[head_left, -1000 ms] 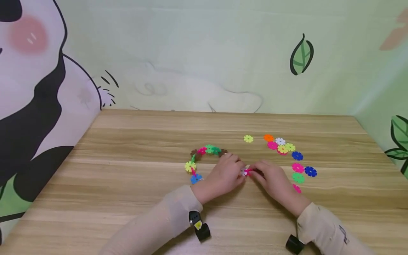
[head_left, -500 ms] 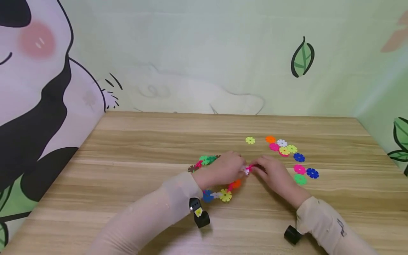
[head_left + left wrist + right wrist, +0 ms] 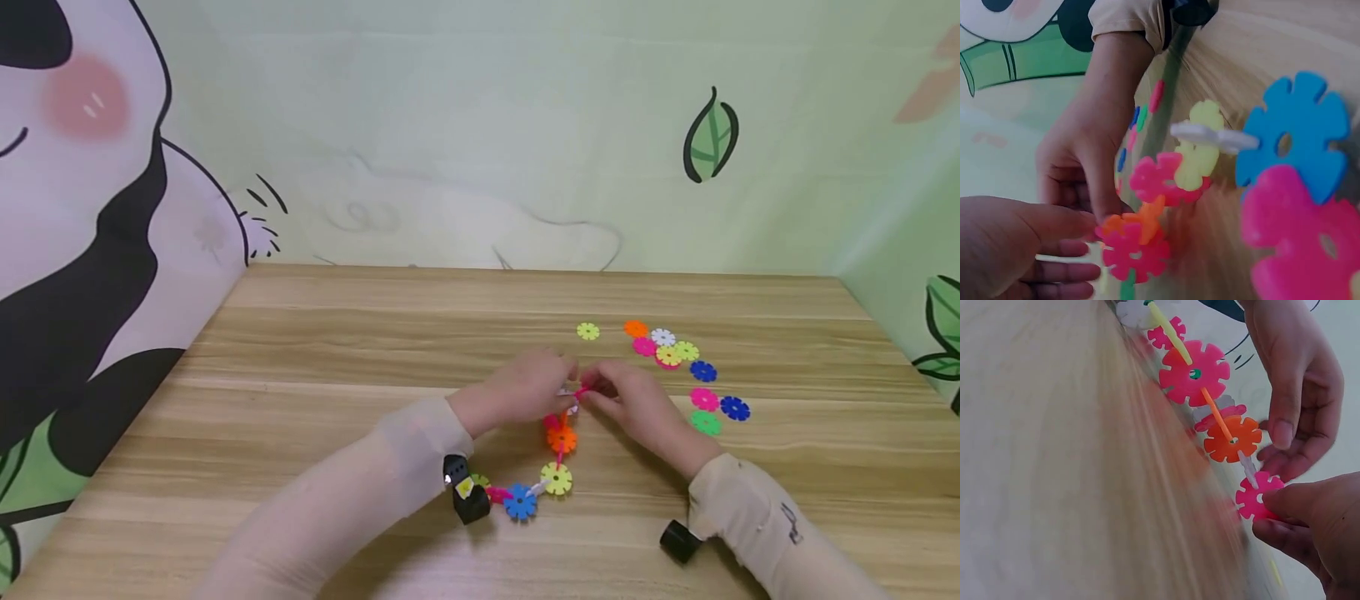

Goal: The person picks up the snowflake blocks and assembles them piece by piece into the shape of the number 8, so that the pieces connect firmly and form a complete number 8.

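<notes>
My left hand (image 3: 528, 387) and right hand (image 3: 633, 408) meet above the middle of the wooden table. Between thumb and finger, the right hand pinches a pink interlocking disc (image 3: 1249, 501), slotted like a flower. A white disc (image 3: 1247, 467) joins it edge-on, and the left hand's fingertips hold the chain right at this white disc. From there the chain runs through an orange disc (image 3: 562, 439), a yellow disc (image 3: 556, 479) and a blue disc (image 3: 521, 502), curving toward the left wrist. The left forearm and its wrist camera hide part of the chain.
Loose discs lie at the right: orange (image 3: 635, 328), white (image 3: 663, 337), green (image 3: 706, 423), blue (image 3: 736, 408) and several more. A lone yellow disc (image 3: 588, 332) lies farther back. The painted wall (image 3: 450, 150) stands behind the table (image 3: 337, 333).
The chain has swung from behind the left hand to in front of it, toward the person. Both hands stay close together at the white and pink discs.
</notes>
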Available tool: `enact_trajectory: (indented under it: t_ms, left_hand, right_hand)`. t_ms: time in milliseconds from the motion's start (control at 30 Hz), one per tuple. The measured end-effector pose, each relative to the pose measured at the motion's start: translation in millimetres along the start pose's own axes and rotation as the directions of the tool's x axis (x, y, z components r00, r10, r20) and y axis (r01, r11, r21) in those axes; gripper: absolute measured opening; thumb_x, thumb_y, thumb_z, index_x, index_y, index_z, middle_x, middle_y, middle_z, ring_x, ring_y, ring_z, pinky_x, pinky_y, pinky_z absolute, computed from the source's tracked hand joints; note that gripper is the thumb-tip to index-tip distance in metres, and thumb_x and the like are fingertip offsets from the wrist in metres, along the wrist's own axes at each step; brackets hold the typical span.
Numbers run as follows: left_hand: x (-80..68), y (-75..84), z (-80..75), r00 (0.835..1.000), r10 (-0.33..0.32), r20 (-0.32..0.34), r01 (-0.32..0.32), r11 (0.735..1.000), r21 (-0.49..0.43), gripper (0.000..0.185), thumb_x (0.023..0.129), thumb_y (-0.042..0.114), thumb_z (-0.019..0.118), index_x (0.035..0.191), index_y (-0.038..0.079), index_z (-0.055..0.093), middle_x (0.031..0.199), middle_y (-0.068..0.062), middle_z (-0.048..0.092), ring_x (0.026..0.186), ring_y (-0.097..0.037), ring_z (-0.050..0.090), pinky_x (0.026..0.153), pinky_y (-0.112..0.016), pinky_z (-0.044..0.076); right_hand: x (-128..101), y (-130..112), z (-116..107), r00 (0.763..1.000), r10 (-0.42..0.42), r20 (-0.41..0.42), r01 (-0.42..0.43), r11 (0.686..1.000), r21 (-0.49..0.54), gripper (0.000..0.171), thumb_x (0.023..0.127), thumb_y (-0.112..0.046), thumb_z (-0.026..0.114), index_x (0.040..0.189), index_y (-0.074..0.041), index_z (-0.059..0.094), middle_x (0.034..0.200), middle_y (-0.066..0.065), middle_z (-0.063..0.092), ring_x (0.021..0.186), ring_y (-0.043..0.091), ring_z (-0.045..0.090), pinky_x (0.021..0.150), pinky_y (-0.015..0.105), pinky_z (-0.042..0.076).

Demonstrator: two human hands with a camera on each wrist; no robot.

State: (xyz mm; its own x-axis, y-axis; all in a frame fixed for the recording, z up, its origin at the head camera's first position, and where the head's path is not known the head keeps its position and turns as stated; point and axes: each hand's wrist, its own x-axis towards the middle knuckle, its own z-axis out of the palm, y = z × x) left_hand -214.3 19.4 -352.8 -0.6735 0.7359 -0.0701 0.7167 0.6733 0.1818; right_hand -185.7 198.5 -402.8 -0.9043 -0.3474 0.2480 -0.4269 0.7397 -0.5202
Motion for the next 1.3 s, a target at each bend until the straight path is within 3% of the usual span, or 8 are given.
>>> enact_trajectory:
  t_ms: [100,300,567,800,933,1133,1300]
  left_hand:
    - [4.0,-1.6,3.7,1.0,0.003,-0.026,-0.004,1.0,-0.025,0.027,0.091,0.029,0.067,0.108,0.008,0.065,0.095,-0.001,0.069,0.08,-0.012,0.058,0.073,-0.021,0.049]
    - [7.8,-4.8,17.7,0.995,0.03,-0.094,-0.03,1.0,-0.003,0.024,0.091,0.034,0.064,0.093,0.011,0.065,0.069,0.006,0.057,0.061,-0.008,0.048,0.054,-0.018,0.035]
    - [12.6,-4.1,22.3,0.997,-0.012,-0.077,0.01,1.0,-0.025,0.022,0.094,0.035,0.061,0.097,0.013,0.066,0.072,0.007,0.061,0.06,-0.006,0.051,0.052,-0.017,0.038]
    - [14.7,-4.3,25.4,0.995,-0.021,-0.094,0.019,1.0,-0.022,0.018,0.093,0.031,0.063,0.092,0.014,0.067,0.072,0.007,0.061,0.062,-0.006,0.051,0.054,-0.018,0.037]
    - [15.6,-3.2,27.1,0.996,-0.028,-0.083,0.024,0.999,-0.044,0.017,0.094,0.03,0.062,0.095,0.014,0.068,0.073,0.007,0.062,0.06,-0.006,0.051,0.054,-0.017,0.038]
    - [15.3,-2.8,29.6,0.997,-0.047,-0.069,0.039,0.994,-0.106,0.018,0.094,0.029,0.061,0.099,0.013,0.068,0.076,0.006,0.063,0.059,-0.005,0.051,0.053,-0.016,0.038]
    - [14.2,-2.4,29.2,0.996,-0.044,-0.071,0.036,0.993,-0.112,0.017,0.094,0.029,0.061,0.099,0.014,0.068,0.079,0.006,0.065,0.06,-0.005,0.052,0.053,-0.015,0.038]
  right_hand:
    - [1.2,0.2,1.1,1.0,0.024,0.009,-0.025,0.998,0.055,0.012,0.088,-0.008,0.068,0.098,-0.004,0.064,0.093,0.009,0.071,0.086,0.021,0.068,0.077,0.035,0.057]
    - [0.2,2.5,-5.0,0.998,0.05,0.03,-0.053,0.993,0.106,0.015,0.088,-0.004,0.066,0.103,-0.002,0.062,0.096,0.011,0.071,0.088,0.023,0.068,0.078,0.035,0.057]
    - [2.8,12.4,-35.7,0.985,0.174,-0.012,-0.174,0.985,-0.014,0.019,0.091,-0.007,0.063,0.108,0.002,0.063,0.102,0.017,0.067,0.088,0.028,0.065,0.078,0.043,0.055]
    - [15.8,40.7,-57.2,0.971,0.237,-0.016,-0.237,0.961,-0.139,0.026,0.091,-0.013,0.065,0.109,0.005,0.063,0.104,0.022,0.067,0.087,0.032,0.064,0.074,0.042,0.051]
    - [25.1,56.1,-61.4,0.96,0.279,0.027,-0.27,0.948,-0.169,0.03,0.089,-0.014,0.067,0.111,0.006,0.064,0.107,0.025,0.066,0.09,0.035,0.063,0.08,0.047,0.051]
    - [36.9,65.8,-58.6,0.946,0.309,0.094,-0.28,0.931,-0.235,0.029,0.089,-0.019,0.068,0.106,0.005,0.066,0.098,0.023,0.064,0.088,0.033,0.058,0.08,0.046,0.049]
    - [40.0,68.2,-56.4,0.935,0.338,0.111,-0.311,0.928,-0.204,0.029,0.088,-0.018,0.069,0.104,0.006,0.063,0.102,0.024,0.063,0.093,0.035,0.057,0.084,0.047,0.048]
